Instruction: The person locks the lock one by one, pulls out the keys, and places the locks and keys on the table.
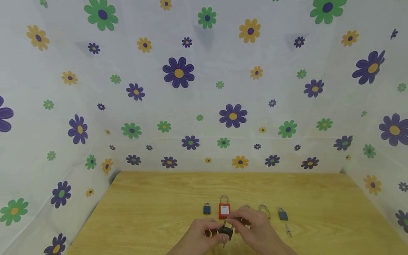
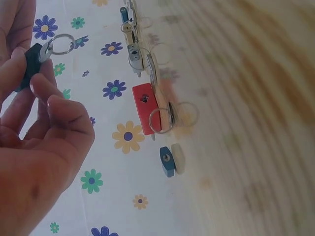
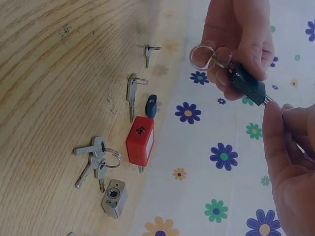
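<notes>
A black padlock [image 1: 226, 232] is held up above the table, between both hands. My left hand [image 1: 201, 235] grips its body with thumb and fingers. My right hand [image 1: 256, 226] pinches the metal shackle [image 3: 268, 100] at the top. A key [image 2: 45, 51] with a thin ring sits in the keyhole at the bottom of the body. Whether the shackle is locked or released, I cannot tell. Just beyond the hands a red padlock [image 1: 224, 210] with a white label stands on the table, its shackle upward.
A small blue padlock [image 1: 207, 208] stands left of the red one, another blue padlock [image 1: 282, 214] to the right. A silver padlock [image 3: 114, 198] and a brass-toned one [image 1: 264, 210] are between. Loose keys [image 3: 96, 160] lie on the wooden table [image 1: 143, 205]. Flowered cloth [image 1: 204, 99] encloses the back and sides.
</notes>
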A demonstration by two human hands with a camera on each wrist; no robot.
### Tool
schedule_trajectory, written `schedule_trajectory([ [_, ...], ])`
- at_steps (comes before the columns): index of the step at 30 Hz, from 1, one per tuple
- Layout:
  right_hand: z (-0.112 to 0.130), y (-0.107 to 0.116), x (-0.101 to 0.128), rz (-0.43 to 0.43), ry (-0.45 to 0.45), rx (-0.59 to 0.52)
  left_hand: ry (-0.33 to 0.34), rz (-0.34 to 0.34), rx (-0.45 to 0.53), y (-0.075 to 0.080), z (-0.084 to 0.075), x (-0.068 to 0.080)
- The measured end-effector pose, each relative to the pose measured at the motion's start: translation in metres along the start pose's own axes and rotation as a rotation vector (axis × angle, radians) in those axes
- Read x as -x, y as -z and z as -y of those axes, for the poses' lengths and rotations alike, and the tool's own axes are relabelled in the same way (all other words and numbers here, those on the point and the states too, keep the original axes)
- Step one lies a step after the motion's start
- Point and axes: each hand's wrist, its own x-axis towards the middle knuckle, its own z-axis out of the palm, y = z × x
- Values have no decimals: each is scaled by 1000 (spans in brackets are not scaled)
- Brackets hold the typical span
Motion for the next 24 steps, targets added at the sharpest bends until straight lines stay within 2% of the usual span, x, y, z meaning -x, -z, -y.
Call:
schedule_trajectory([
  [5, -1, -1, -2, -55, 47, 17, -44, -41, 27, -2, 1, -1],
  [11, -1, -2, -1, -48, 6, 11, -96, -91, 0, -6, 2, 0],
  [24, -1, -9, -7, -85, -29, 16, -58, -150, 46, -6, -5, -3],
])
